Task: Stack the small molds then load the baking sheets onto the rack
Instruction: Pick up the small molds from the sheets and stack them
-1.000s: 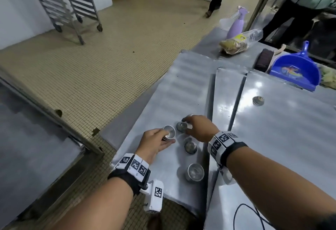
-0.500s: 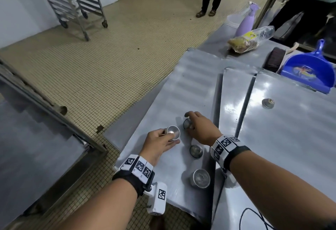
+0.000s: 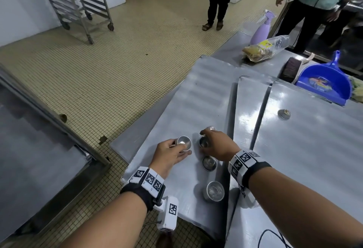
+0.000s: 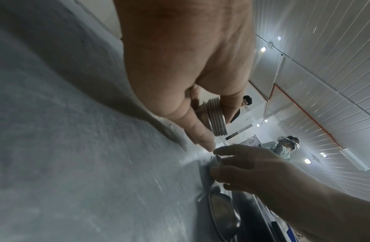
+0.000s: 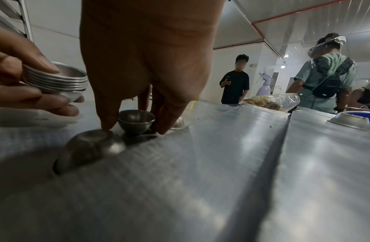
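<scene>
Steel cups are what this comes down to: the left hand (image 3: 169, 154) holds a nested stack of molds (image 5: 57, 80) just above the baking sheet (image 3: 196, 94), thumb over the rim and fingers curled beneath, the open mouth facing up. Beside it the right hand (image 3: 217, 145) has its fingers curled around a single mold (image 5: 136, 121) that looks to be resting on the sheet, thumb on one side and fingers on the other. To do this well, I reckon the single cup should come straight up, stay level, and drop squarely into the top of the stack, since a tilted cup would likely jam on the rim. Two more loose molds (image 3: 209, 163) sit nearer the person on the same sheet, another peeks out past the right fingers, and one lies well apart on the far-right sheet (image 3: 284, 114). Keeping the stack close to each next cup would save reaching. The rack (image 3: 74, 2) stands well away across the tiled floor, so the sheets are not yet loaded.
</scene>
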